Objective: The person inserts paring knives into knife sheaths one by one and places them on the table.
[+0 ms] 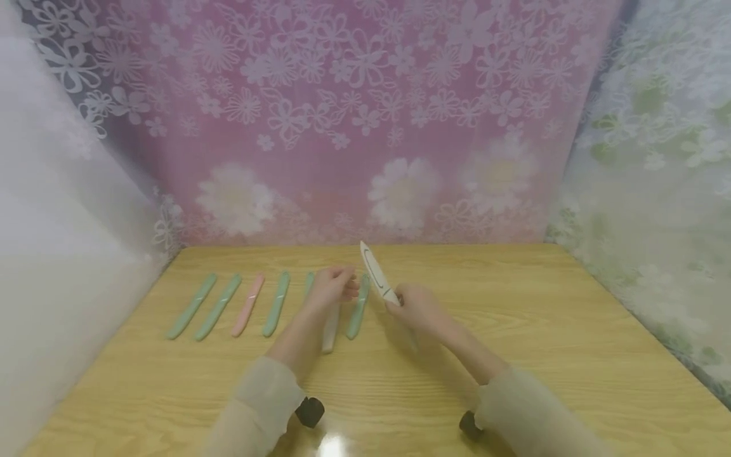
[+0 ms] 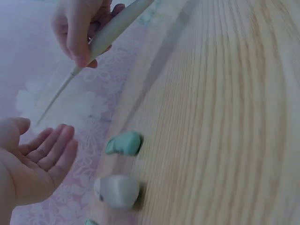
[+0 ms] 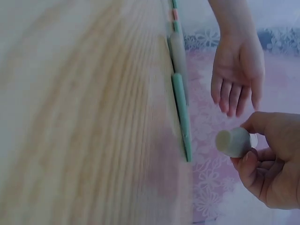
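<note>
My right hand (image 1: 421, 308) grips a white knife (image 1: 378, 273) by its handle, thumb and fingers round it. Its flat front part carries a dark outline and points up and away to the left; edge-on in the left wrist view it looks thin. Close to that tip is my left hand (image 1: 334, 289), palm turned toward the knife, fingers loosely extended and holding nothing. Below the left hand lies another white knife (image 1: 330, 330), partly hidden by it. A green knife (image 1: 358, 311) lies on the table between the two hands.
Further left on the wooden table (image 1: 514, 330) lie several more knives in a row, green ones (image 1: 192, 306) and a pink one (image 1: 248, 306). One green knife (image 1: 309, 282) is mostly behind the left hand. A pink flowered curtain (image 1: 342, 127) hangs along the back edge.
</note>
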Available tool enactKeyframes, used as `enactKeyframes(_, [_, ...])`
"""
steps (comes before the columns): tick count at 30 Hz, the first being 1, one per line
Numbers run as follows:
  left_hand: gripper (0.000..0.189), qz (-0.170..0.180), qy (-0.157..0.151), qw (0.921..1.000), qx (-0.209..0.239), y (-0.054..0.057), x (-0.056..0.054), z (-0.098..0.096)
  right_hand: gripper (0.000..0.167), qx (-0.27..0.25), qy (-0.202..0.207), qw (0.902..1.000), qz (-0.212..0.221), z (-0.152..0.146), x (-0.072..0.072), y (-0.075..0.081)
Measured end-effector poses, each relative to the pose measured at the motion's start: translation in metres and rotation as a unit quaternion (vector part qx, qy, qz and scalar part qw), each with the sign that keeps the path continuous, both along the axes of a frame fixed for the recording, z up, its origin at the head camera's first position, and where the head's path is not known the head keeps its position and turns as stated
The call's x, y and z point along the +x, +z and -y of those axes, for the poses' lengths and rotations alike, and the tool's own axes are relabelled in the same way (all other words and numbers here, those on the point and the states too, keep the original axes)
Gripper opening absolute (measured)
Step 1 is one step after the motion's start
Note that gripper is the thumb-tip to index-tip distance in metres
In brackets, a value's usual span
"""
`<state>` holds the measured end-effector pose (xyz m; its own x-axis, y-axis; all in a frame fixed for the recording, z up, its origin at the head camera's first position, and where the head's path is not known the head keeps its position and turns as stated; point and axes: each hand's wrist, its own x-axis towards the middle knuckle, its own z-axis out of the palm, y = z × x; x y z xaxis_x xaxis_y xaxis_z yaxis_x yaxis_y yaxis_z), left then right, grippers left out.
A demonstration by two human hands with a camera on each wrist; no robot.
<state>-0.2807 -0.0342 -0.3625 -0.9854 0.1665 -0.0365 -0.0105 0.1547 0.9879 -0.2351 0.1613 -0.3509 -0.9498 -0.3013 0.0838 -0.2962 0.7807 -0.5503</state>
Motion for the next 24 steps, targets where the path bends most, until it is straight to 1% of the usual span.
enactKeyframes(1, [0.04, -0.017, -0.005, 0.9991, -0.039, 0.0, 0.001, 0.004, 0.021, 0.002, -0.01, 1.0, -0.001, -0.001, -0.005, -0.001])
enactKeyframes(2, [0.039, -0.038, -0.012, 0.9961, -0.079, 0.0, 0.001, 0.008, 0.021, 0.005, -0.02, 0.9998, 0.0, -0.001, -0.01, -0.001])
enactKeyframes(3, [0.039, -0.056, -0.018, 0.9918, -0.113, 0.0, 0.001, 0.012, 0.021, 0.011, -0.03, 0.9995, 0.005, -0.002, -0.014, -0.002])
enactKeyframes(5, [0.04, -0.081, -0.022, 0.9804, -0.178, 0.001, 0.003, 0.02, 0.021, 0.023, -0.043, 0.9985, 0.022, -0.003, -0.023, -0.004])
enactKeyframes(8, [0.038, -0.094, -0.019, 0.9679, -0.232, 0.003, 0.005, 0.03, 0.021, 0.04, -0.047, 0.9969, 0.049, -0.004, -0.031, -0.006])
enactKeyframes(11, [0.037, -0.091, -0.008, 0.9631, -0.253, 0.003, 0.005, 0.04, 0.018, 0.048, -0.049, 0.9956, 0.064, -0.002, -0.037, -0.009])
enactKeyframes(14, [0.036, -0.104, -0.008, 0.9597, -0.261, -0.001, 0.004, 0.049, 0.013, 0.054, -0.055, 0.9941, 0.076, 0.0, -0.041, -0.015])
enactKeyframes(16, [0.037, -0.11, -0.012, 0.9573, -0.267, -0.004, 0.005, 0.053, 0.013, 0.062, -0.06, 0.9932, 0.078, 0.003, -0.042, -0.021])
enactKeyframes(20, [0.038, -0.112, -0.012, 0.9527, -0.282, -0.008, 0.005, 0.058, 0.017, 0.065, -0.062, 0.9927, 0.08, 0.006, -0.042, -0.03])
enactKeyframes(24, [0.037, -0.107, -0.008, 0.9487, -0.297, -0.009, 0.005, 0.061, 0.019, 0.072, -0.055, 0.9926, 0.08, 0.008, -0.042, -0.035])
